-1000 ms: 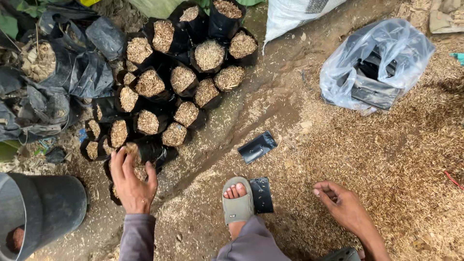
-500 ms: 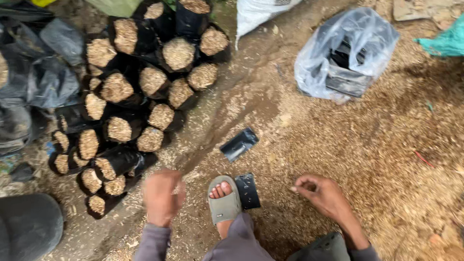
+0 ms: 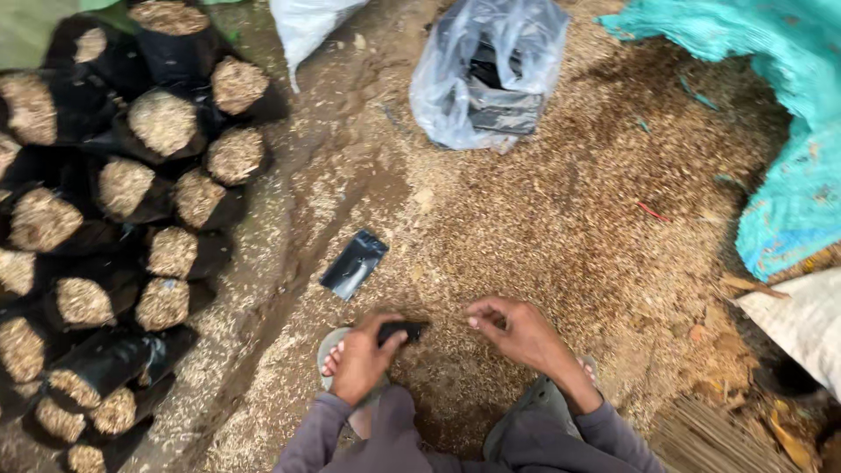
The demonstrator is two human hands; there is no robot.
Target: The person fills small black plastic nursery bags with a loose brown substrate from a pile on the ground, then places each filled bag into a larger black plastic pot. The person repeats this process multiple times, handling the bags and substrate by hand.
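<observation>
My left hand [image 3: 361,359] grips a small flat black plastic bag [image 3: 405,330] by its end, low over the sawdust-covered ground. My right hand [image 3: 517,331] hovers just right of that bag with fingers curled and nothing in them. Another empty black bag [image 3: 353,264] lies flat on the ground a little beyond my left hand. Several filled black grow bags [image 3: 166,188] topped with sawdust stand packed together on the left. My foot in a grey sandal [image 3: 331,350] shows partly under my left hand.
A clear plastic sack [image 3: 486,83] holding dark bags sits at the top centre. A white sack [image 3: 307,26] lies beside it. A teal tarp [image 3: 788,131] covers the right side, with a pale sack [image 3: 802,324] below it. Sawdust [image 3: 569,228] spreads over the ground.
The view swung right, away from the grow bags. My left hand left the filled bags, moved to the middle and took hold of a small black bag. My right hand moved in toward it.
</observation>
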